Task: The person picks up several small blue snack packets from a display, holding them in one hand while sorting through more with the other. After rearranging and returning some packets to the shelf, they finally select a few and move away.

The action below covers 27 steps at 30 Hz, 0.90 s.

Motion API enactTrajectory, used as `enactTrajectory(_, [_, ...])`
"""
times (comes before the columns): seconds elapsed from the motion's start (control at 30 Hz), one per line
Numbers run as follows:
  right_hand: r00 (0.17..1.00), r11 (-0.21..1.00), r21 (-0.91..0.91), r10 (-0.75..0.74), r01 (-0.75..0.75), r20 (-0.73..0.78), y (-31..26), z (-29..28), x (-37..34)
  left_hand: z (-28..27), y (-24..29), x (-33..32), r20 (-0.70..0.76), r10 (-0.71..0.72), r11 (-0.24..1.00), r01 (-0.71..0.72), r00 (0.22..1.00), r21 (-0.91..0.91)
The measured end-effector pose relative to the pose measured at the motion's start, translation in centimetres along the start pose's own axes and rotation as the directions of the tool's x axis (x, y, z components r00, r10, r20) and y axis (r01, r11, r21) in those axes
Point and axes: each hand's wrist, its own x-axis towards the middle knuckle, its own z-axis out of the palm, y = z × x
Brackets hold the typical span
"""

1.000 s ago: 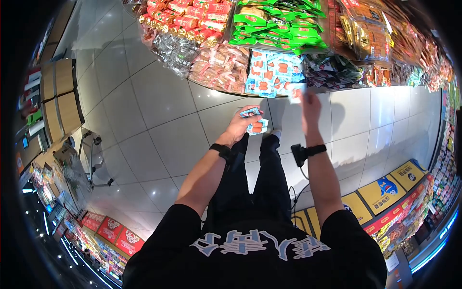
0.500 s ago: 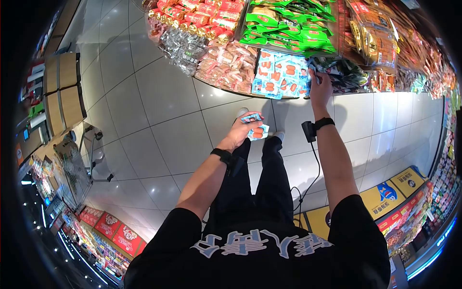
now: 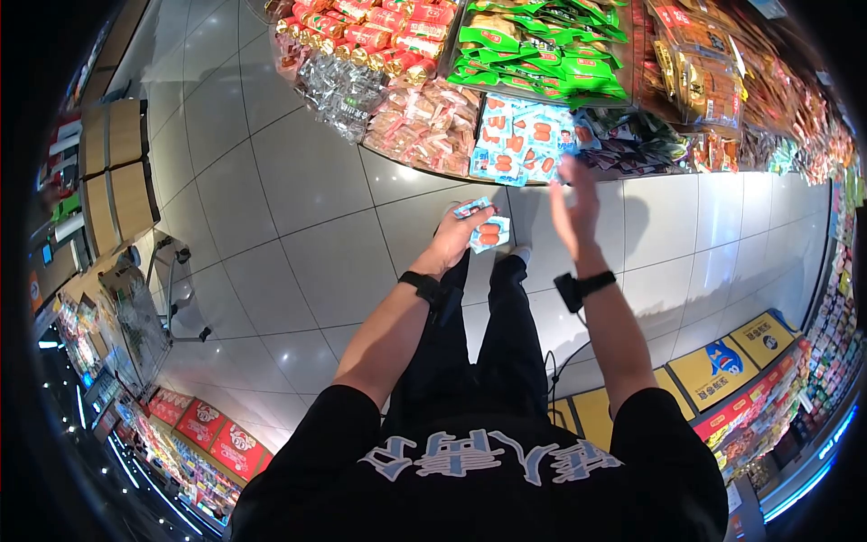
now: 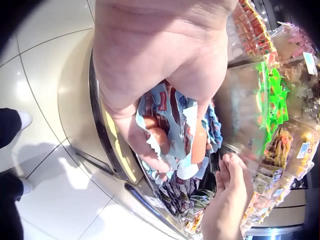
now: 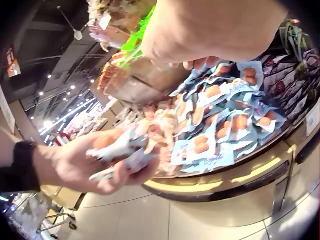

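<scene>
In the head view my left hand (image 3: 448, 242) grips a few small blue-and-white sausage packets (image 3: 489, 234), thumb over them. The left wrist view shows these packets (image 4: 172, 120) between thumb and fingers, reddish-brown sausages visible on them. My right hand (image 3: 576, 215) hovers just in front of the display edge, fingers extended and blurred, with no packet visible in it. A pile of the same blue packets (image 3: 519, 140) fills a display compartment beyond both hands. From the right wrist, the pile (image 5: 220, 120) lies below the right hand (image 5: 210, 30).
Beside the pile are pink-wrapped snacks (image 3: 420, 126) to the left and dark packets (image 3: 632, 144) to the right. Green bags (image 3: 542, 54) and red rolls (image 3: 388, 32) lie behind. A cart (image 3: 181, 289) stands at left on the tiled floor (image 3: 307, 208). Yellow boxes (image 3: 718, 366) line the right.
My right hand carried a packet to the pile's right edge, and now comes back toward me without it. A packet now lies at that edge. The left hand keeps its hold.
</scene>
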Motion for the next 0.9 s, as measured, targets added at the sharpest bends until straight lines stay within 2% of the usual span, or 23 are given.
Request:
enactTrajectory(0.07, [0.965,0.992,0.047,-0.121,0.113,0.235,-3.8,-0.4,-1.2,0.9,0.5,0.3,-0.022,0.012,1.0,-0.012,1.0,0.007])
enactTrajectory(0.13, [0.919,0.991,0.125,-0.015,-0.037,0.394,-5.5,0.2,-2.3,1.9,0.9,0.5,-0.069,0.046,0.999,-0.046,0.997,0.004])
enactTrajectory(0.17, [0.875,0.925,0.183,0.231,-0.333,0.426,-4.5,1.5,-3.9,1.7,0.4,1.5,-0.079,0.145,0.986,-0.138,0.986,0.09])
enactTrajectory(0.27, [0.712,0.747,0.249,0.395,-0.617,0.581,-2.9,1.9,-4.1,1.8,0.7,2.1,-0.182,0.198,0.959,-0.152,0.963,0.24])
enactTrajectory(0.37, [0.765,0.637,0.456,0.369,-0.622,0.527,-0.1,2.1,-3.3,2.0,1.2,2.3,-0.22,0.189,0.982,-0.178,0.957,0.068])
enactTrajectory(0.4, [0.706,0.626,0.354,0.502,-0.695,0.499,-0.7,1.2,-1.5,2.2,1.8,2.1,-0.211,0.17,0.985,-0.167,0.963,0.031])
enactTrajectory(0.43, [0.713,0.575,0.423,0.589,-0.701,0.38,-1.2,0.8,-0.4,2.4,2.6,1.5,-0.203,0.15,0.988,-0.155,0.967,-0.007])
enactTrajectory(0.47, [0.698,0.59,0.375,0.622,-0.715,0.353,1.2,0.7,0.2,2.5,3.1,1.2,-0.194,0.13,0.989,-0.142,0.972,-0.046])
enactTrajectory(0.5, [0.624,0.467,0.454,0.722,-0.759,0.3,2.7,0.8,0.9,2.3,3.1,1.4,-0.214,0.131,0.986,-0.15,0.968,-0.074])
enactTrajectory(0.6, [0.598,0.399,0.594,0.781,-0.699,0.179,4.2,1.4,2.6,1.2,2.9,1.4,-0.193,0.081,0.99,-0.101,0.978,-0.094])
enactTrajectory(0.73, [0.476,0.262,0.655,0.863,-0.708,0.169,4.5,1.8,4.8,0.0,1.7,1.2,-0.143,0.018,0.991,-0.037,0.99,-0.13])
enactTrajectory(0.83, [0.496,0.158,0.789,0.844,-0.594,0.204,5.4,2.4,5.4,-0.5,1.4,0.7,-0.087,-0.021,0.983,0.004,0.996,-0.185])
enactTrajectory(0.9, [0.538,0.136,0.813,0.808,-0.567,0.239,6.2,2.6,5.1,-0.5,1.4,0.4,-0.076,-0.025,0.981,0.01,0.997,-0.192])
